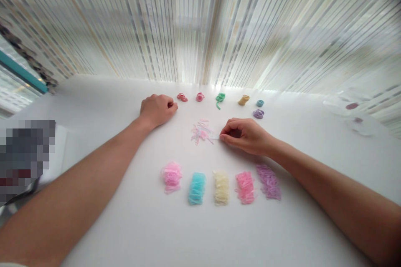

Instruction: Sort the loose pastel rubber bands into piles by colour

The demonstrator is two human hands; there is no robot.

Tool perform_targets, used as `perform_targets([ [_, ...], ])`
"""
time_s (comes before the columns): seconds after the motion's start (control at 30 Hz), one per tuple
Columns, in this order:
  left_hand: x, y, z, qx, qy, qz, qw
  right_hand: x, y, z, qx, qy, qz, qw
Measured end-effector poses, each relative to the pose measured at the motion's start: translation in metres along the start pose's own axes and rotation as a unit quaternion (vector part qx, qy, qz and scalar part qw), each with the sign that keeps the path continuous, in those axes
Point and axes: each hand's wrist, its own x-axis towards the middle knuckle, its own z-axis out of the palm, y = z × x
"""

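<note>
My right hand [246,135] is closed in a pinch at the right side of a small loose pile of pale pink and white elastic bands [202,132]. A thin, pale bluish-white elastic band [216,137] stretches from its fingertips toward the pile. To the left, my left hand [157,109] rests on the white table as a loose fist, and nothing shows in it. Just beyond its knuckles lies a small red coil of bands [182,97]. Below the pile, bundles of fine elastic bands sit in a row: pink [172,177], turquoise [197,189], cream [221,188], bright pink [246,187] and purple [268,181].
Along the back of the table [140,233] are coiled bands in coral [200,97], green [220,98], mustard [243,100], blue [260,103] and violet [258,114]. Clear packaging [351,112] lies at far right. A striped string curtain [194,25] hangs behind. A blurred-out object [23,154] is at left.
</note>
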Motion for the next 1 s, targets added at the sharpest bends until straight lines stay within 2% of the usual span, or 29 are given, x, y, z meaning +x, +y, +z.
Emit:
perform_targets([
  [0.63, 0.0, 0.0, 0.001, -0.007, 0.0, -0.001, 1.0, -0.001, -0.009, -0.012, -0.022, -0.035, -0.022, 0.999],
  [1.0, 0.001, 0.0, 0.0, -0.009, -0.001, -0.002, 1.0, -0.002, -0.009, -0.014, -0.008, -0.04, 0.001, 0.999],
])
